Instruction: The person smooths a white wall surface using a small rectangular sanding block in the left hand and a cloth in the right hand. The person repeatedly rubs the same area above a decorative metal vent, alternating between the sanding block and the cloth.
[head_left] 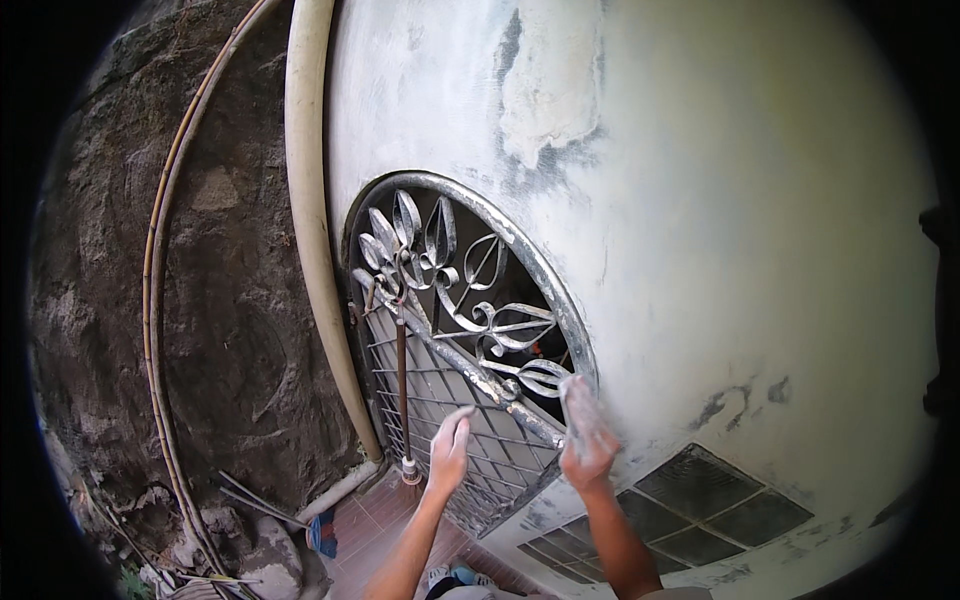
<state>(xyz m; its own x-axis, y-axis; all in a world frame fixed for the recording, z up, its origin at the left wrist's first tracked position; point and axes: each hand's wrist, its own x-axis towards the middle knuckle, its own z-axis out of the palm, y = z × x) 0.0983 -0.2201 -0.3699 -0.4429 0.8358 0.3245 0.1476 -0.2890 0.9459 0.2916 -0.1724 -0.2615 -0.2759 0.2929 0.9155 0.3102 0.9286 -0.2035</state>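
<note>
My right hand (pixel 588 455) is raised at the lower right end of an arched metal grille (pixel 512 318), against its rim and the wall. Its fingers are closed around or behind something pale grey and dusty, too blurred to name. My left hand (pixel 448 458) hangs in front of the lattice gate (pixel 465 425) below the grille, apart from it. Its fingers are curled together with whitened tips; whether they hold anything is hidden. The grille has leaf-shaped scrolls, with worn silver and white paint along its frame.
A white, patchy wall (pixel 720 250) curves up on the right, with a dark paned window (pixel 700 490) low down. A pale pipe (pixel 312 180) and rough rock (pixel 225 260) stand on the left. A brown pole (pixel 402 390) leans on the gate above tiled floor (pixel 365 525).
</note>
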